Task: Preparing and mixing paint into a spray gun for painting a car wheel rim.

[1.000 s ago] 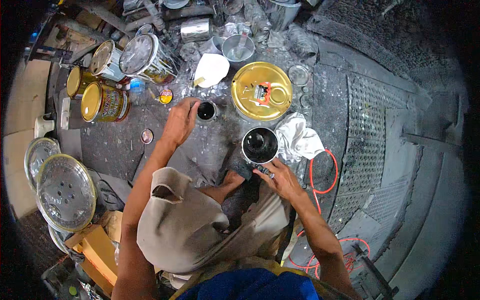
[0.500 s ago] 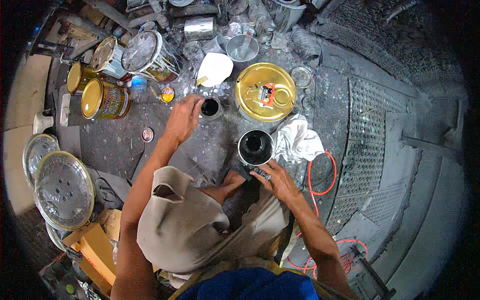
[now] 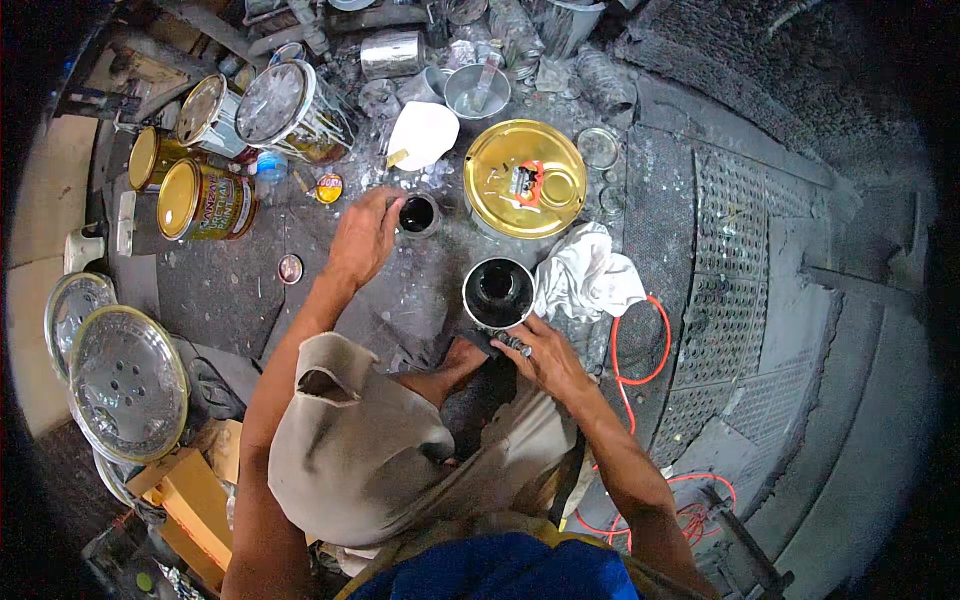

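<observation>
Black inside and open-topped, the round metal can (image 3: 498,291) stands on the paint-spattered floor (image 3: 230,290) beside a crumpled white rag (image 3: 585,278). The right hand (image 3: 545,355) closes its grip on a small dark tool (image 3: 512,344) at the can's rim; its shape is unclear. The left hand (image 3: 362,238), fingers loosely curled, rests against a small dark-filled cup (image 3: 417,214).
</observation>
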A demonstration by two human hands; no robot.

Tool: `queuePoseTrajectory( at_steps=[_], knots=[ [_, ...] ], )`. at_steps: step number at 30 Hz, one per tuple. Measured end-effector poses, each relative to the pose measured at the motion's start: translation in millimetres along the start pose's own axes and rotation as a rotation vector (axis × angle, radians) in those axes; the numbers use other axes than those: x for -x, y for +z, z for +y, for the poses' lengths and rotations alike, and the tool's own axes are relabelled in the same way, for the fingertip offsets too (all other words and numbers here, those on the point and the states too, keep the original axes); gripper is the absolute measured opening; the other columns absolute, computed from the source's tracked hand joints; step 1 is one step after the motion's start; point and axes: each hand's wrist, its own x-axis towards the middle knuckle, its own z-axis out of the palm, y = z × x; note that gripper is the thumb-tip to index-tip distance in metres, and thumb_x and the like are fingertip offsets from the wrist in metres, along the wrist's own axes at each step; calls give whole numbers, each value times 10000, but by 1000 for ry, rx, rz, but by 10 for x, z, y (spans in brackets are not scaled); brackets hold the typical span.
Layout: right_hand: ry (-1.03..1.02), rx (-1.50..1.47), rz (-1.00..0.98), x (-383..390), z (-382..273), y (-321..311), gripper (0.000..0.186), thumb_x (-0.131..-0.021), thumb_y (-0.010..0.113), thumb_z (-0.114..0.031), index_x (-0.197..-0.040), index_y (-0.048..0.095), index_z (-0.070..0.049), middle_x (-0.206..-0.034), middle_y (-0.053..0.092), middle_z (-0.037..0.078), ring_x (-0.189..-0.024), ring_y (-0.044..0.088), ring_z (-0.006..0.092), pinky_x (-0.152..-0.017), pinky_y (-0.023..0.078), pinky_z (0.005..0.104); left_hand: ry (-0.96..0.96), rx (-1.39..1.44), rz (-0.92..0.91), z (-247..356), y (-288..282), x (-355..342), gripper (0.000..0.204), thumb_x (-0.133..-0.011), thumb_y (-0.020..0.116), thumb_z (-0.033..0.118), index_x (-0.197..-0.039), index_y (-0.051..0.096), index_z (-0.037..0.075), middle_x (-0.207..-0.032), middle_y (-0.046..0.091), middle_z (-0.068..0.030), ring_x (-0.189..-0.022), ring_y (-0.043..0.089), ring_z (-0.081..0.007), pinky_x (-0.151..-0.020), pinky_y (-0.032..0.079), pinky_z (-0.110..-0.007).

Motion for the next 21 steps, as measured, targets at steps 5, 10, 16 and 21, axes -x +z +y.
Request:
queuePoseTrajectory(
  at_steps=[5, 10, 16, 21],
  knots=[
    [17, -8, -11, -5, -10, 49, 356, -902, 760, -148, -1238, 670, -71, -1268, 633, 190, -1109, 652, 418, -910, 561, 466, -118, 97, -94, 19, -42, -34, 211, -1046, 561, 174, -1090, 657, -9, -901, 704, -220, -752, 677, -344, -723, 527, -414],
    [44, 10, -42, -10, -30, 53, 348, -928, 732, -185, -1247, 661, -66, -1297, 612, 195, -1120, 640, 431, -912, 557, 484, -127, 83, -77, 83, -206, 35, 253, -1065, 557, 218, -1152, 662, 4, -809, 688, -133, -708, 635, -164, -673, 513, -328],
    [-13, 7, -26, -55, 75, 142, 382, -934, 717, -166, -1295, 632, -76, -1320, 591, 211, -1158, 617, 442, -948, 553, 487, -332, 518, 32, -94, -759, 255, 307, -1088, 545, 296, -1161, 685, 33, -834, 651, -30, -731, 599, -106, -688, 503, -285],
    [-5, -25, -31, -109, 62, 162, 389, -928, 720, -147, -1300, 630, -83, -1331, 586, 213, -1160, 614, 448, -950, 555, 487, -466, 750, 95, -363, -960, 405, 328, -1086, 544, 323, -1218, 655, 44, -883, 626, -23, -783, 597, -121, -724, 496, -274]
  ],
)
